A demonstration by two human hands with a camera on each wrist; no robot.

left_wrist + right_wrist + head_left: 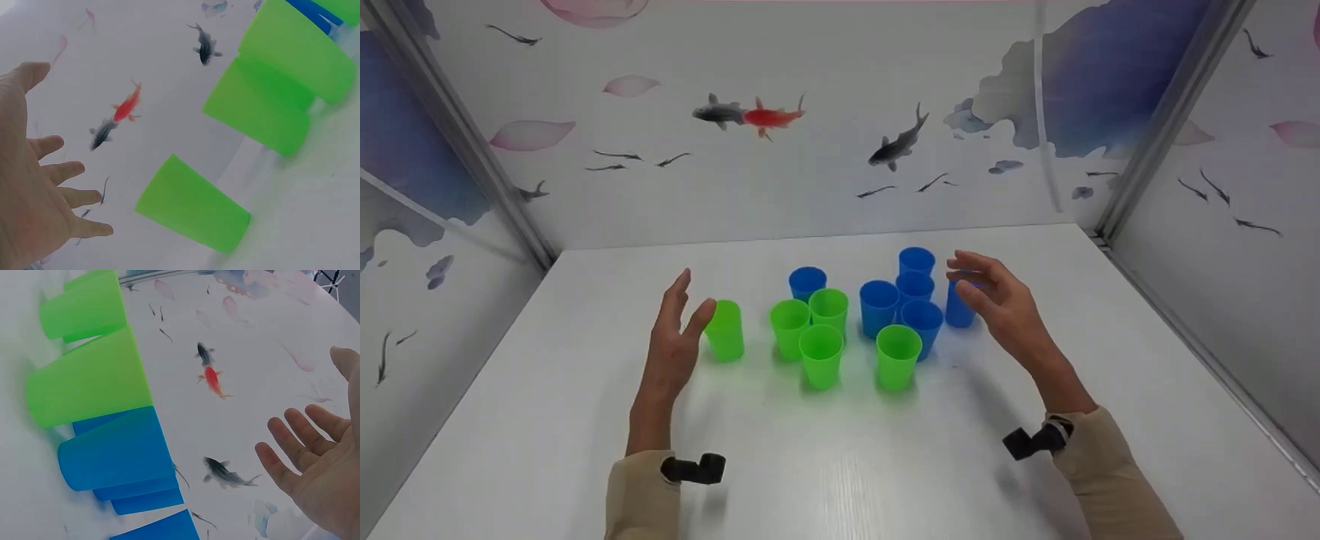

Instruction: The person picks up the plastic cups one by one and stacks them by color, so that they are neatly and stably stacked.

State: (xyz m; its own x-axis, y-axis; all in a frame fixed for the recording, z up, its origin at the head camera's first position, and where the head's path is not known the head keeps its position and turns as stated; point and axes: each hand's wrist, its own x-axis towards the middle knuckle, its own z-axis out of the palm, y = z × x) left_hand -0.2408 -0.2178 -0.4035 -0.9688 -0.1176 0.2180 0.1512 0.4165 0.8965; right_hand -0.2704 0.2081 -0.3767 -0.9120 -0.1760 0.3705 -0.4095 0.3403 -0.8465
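Green cups (821, 364), 5 of them, share the white surface (825, 457) in front of you with 6 blue cups (878, 311). Your left hand (669, 352) is free, its fingers extended and thumb spread, beside the leftmost green cup (726, 334); the left wrist view shows a gap between them. Your right hand (1009, 311) holds nothing either, its fingers loosely bent, near the rightmost blue cup (959, 313), which it partly covers in the head view.

Expect the cups to be light. They look like thin moulded plastic, so a careless knock would more likely tip or slide them than break them. Their smooth walls may be a little slippery, and should take a gentle hold but could flex under a hard squeeze. Since they narrow toward the base, close your fingers around the upper half of the wall, thumb opposite; the wider top should help stop a cup slipping down through your grip. You have room all round the leftmost green cup. Among the 3 middle green cups (790, 334), crowded close together, you'd do better pinching an outward-facing edge, so that you don't nudge the neighbours.
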